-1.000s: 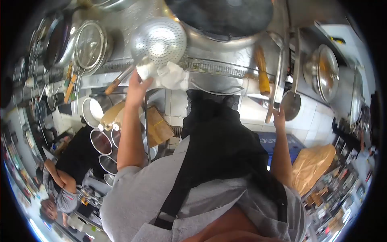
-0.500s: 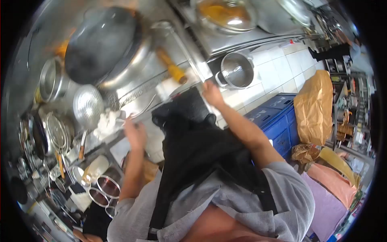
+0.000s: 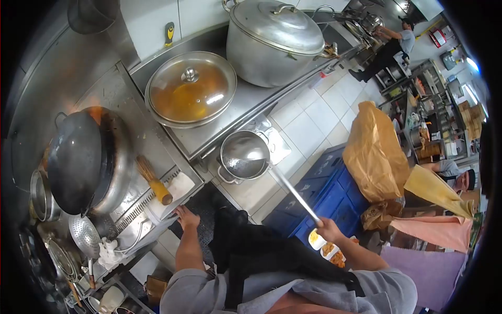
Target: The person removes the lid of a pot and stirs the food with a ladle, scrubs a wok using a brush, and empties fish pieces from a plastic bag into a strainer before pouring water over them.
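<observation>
My right hand (image 3: 328, 230) is closed around the long metal handle of a ladle (image 3: 295, 193). The ladle's far end reaches into a two-handled metal pot (image 3: 244, 137) standing low by the white-tiled floor; I cannot clearly make out its bowl inside. My left hand (image 3: 187, 216) rests with fingers apart at the front edge of the steel stove counter (image 3: 193, 180), holding nothing. Near it a bamboo wok brush (image 3: 156, 184) lies on the counter. Farther left, a dark wok (image 3: 76, 163) leans tilted at the burner, with an orange flame showing behind it.
A glass-lidded pan (image 3: 191, 97) and a big lidded stockpot (image 3: 274, 44) stand on the back counter. A perforated skimmer (image 3: 84, 235) lies at left. Blue crates (image 3: 327, 183), a brown paper bag (image 3: 374, 152) and food containers (image 3: 328, 250) are at right. Another person (image 3: 389, 49) stands far back.
The view has swung, bringing the back counter into sight. My right hand has moved right and nearer my body, and the ladle now points into the floor pot. My left hand is at the counter edge.
</observation>
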The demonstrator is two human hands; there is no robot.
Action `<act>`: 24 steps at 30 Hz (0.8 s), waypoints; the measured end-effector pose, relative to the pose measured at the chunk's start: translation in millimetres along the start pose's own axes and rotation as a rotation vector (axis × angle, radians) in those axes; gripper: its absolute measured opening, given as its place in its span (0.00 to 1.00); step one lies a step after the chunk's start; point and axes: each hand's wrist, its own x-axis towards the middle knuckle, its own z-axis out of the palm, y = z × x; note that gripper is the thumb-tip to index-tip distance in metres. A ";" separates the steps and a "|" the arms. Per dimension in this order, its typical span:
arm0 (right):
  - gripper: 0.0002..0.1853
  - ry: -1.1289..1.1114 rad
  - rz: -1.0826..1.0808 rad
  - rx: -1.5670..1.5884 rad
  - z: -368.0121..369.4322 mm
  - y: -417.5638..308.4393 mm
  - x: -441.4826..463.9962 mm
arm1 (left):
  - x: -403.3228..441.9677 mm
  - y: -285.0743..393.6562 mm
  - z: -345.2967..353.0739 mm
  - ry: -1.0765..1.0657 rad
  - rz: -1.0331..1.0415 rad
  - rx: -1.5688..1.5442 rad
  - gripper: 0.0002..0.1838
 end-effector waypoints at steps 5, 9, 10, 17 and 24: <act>0.07 0.166 0.180 0.572 -18.8 25.7 8.0 | 26.7 27.1 -21.2 -0.454 -0.017 0.443 0.51; 0.07 0.301 0.260 0.858 -53.4 14.4 24.8 | -11.6 129.5 -27.8 -0.615 0.187 0.485 0.38; 0.07 0.338 0.173 0.880 -60.1 24.3 35.6 | 18.5 117.5 15.0 -0.647 0.639 0.135 0.33; 0.05 0.534 0.102 1.176 -117.8 -8.1 102.9 | -122.8 452.1 -317.6 -0.079 1.148 -0.430 0.09; 0.06 0.364 -0.044 1.394 -197.4 41.2 211.2 | -46.4 704.8 -430.2 0.856 1.276 -0.105 0.19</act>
